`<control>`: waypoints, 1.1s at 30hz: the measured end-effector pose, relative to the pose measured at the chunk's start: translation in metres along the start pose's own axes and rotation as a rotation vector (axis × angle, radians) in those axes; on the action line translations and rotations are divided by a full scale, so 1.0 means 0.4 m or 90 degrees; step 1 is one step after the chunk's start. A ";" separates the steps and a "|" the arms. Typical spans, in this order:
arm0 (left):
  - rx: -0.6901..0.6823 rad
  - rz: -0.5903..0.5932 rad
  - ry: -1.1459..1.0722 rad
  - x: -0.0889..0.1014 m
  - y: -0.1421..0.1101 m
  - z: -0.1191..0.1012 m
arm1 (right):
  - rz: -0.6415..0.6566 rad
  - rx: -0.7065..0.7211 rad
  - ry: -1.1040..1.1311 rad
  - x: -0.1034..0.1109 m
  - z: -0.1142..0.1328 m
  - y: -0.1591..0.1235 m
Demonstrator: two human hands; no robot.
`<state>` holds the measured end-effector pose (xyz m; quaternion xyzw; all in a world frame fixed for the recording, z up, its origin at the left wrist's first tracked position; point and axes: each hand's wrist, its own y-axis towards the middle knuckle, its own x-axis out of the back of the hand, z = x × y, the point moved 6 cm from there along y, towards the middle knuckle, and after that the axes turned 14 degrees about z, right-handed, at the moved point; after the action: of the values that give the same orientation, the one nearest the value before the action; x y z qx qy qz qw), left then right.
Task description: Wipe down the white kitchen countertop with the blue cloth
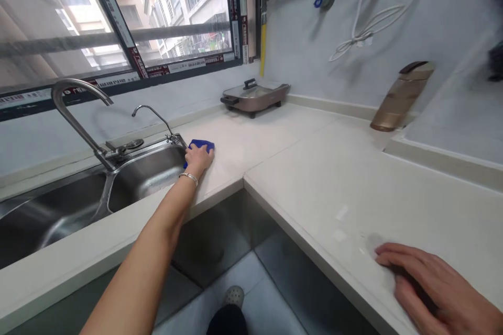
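With a bracelet at the wrist, my left hand [199, 158] presses on a folded blue cloth [202, 143], its fingers bent over it. The cloth lies on the white countertop [271, 136] at the right edge of the steel double sink [149, 170]. At the lower right, my right hand [436, 282] is over the other arm of the counter. Its fingers are slightly curved, the thumb is apart from them, and nothing shows in its grasp. Whether its fingertips touch the surface I cannot tell.
A large faucet [74, 115] and a slim tap [155, 115] rise behind the sink. An electric pan with a glass lid [255, 95] stands in the back corner. A brown bottle-shaped object [403, 97] is by the right wall. The counter's inner corner [244, 180] juts toward me.
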<state>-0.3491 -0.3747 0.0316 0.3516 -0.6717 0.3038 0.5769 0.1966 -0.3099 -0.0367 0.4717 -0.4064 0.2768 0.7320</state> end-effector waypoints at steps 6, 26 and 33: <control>-0.141 0.037 0.015 -0.021 -0.144 -0.151 | 0.029 -0.007 -0.057 -0.001 0.040 0.034; -0.865 0.190 0.070 -0.149 -0.816 -0.642 | -0.012 0.447 -0.114 0.079 0.313 -0.016; -0.858 0.190 0.026 -0.151 -0.717 -0.723 | 0.488 0.417 -0.235 -0.136 0.307 -0.012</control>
<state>0.0544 -0.2949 0.0160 -0.1857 -0.7442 -0.0975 0.6342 0.1314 -0.4256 -0.0580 0.5339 -0.5636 0.5489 0.3098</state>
